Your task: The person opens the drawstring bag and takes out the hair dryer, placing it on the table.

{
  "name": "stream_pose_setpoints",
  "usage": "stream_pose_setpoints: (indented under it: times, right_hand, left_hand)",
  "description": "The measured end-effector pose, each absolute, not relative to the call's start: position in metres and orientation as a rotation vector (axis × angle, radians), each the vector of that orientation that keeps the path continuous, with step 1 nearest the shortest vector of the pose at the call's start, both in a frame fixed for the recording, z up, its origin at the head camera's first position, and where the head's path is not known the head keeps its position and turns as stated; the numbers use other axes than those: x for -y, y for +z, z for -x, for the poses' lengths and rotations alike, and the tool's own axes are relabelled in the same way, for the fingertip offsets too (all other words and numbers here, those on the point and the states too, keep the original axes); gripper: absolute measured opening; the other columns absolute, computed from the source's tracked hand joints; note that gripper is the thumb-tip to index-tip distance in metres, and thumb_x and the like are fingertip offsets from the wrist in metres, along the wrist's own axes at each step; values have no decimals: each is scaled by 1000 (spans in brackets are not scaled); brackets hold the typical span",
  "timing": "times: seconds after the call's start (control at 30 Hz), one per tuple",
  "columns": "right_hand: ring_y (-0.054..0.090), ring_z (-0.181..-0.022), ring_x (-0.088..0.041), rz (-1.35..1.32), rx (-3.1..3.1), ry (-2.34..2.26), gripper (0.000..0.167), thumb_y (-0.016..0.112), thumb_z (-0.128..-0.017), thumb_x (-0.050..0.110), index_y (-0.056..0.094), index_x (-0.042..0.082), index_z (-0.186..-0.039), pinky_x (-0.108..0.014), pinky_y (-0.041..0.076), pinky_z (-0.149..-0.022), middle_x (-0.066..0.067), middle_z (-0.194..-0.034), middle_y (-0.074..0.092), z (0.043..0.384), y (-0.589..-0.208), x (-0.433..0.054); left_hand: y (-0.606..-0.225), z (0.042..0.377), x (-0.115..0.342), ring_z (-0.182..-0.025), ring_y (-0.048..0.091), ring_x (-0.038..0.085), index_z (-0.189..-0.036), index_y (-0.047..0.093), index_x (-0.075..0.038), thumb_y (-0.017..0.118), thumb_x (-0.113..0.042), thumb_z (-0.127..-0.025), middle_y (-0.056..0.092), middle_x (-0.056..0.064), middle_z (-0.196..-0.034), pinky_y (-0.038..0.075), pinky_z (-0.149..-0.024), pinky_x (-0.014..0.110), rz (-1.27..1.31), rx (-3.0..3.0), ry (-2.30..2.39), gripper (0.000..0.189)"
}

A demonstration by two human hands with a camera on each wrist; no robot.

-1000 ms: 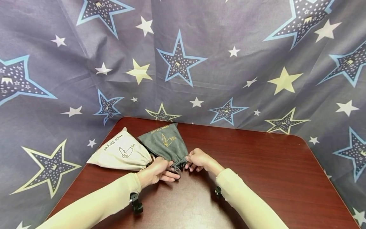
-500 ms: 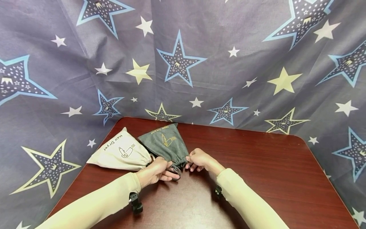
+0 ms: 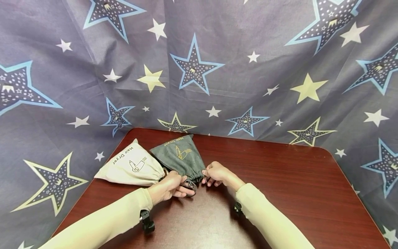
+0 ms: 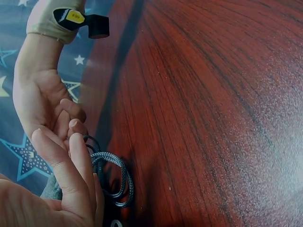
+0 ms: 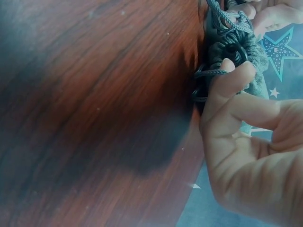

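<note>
A dark grey drawstring bag marked "Hair Dryer" lies at the table's left side, its gathered mouth toward me. My left hand is at the left of this mouth and holds the bag's drawstring; a loop of the cord hangs by its fingers. On the other side, my right hand pinches the cord between thumb and forefinger, close to the gathered mouth. A white drawstring bag, also marked "Hair Dryer", lies just left of the grey one. My left hand partly covers its mouth end.
Both bags lie on a dark red wooden table with rounded far corners. A grey curtain printed with stars hangs behind and beside it. Black camera mounts sit on the wrists.
</note>
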State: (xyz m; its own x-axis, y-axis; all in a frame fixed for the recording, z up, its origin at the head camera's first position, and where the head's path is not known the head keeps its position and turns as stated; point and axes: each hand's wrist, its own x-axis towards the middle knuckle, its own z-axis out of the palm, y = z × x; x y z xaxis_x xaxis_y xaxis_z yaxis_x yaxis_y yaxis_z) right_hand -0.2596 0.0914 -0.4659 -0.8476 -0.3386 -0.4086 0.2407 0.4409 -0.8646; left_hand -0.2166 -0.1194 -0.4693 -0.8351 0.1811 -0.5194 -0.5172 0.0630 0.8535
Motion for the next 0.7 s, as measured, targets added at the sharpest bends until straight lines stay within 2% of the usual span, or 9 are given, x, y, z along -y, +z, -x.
stream_pose_setpoints:
  times: [0.4,0.7]
  right_hand:
    - [57,-51,-11,83,-2153,-1429,24,56,-108,8,61,-2,-87,-21,37,-43,-17,-84,75,260,-467,-93]
    - [57,-51,-11,79,-2146,-1441,22,57,-107,7,60,-5,-89,-21,35,-44,-18,-84,75,260,-464,-95]
  left_hand:
    - [-470,216,120,-77,78,30,-106,47,4,41,-6,-113,63,22,-101,56,-52,21,340,-1854,1827,14]
    - [-469,215,122,-78,78,30,-105,45,0,41,-6,-113,69,22,-101,55,-51,21,328,-1859,1830,11]
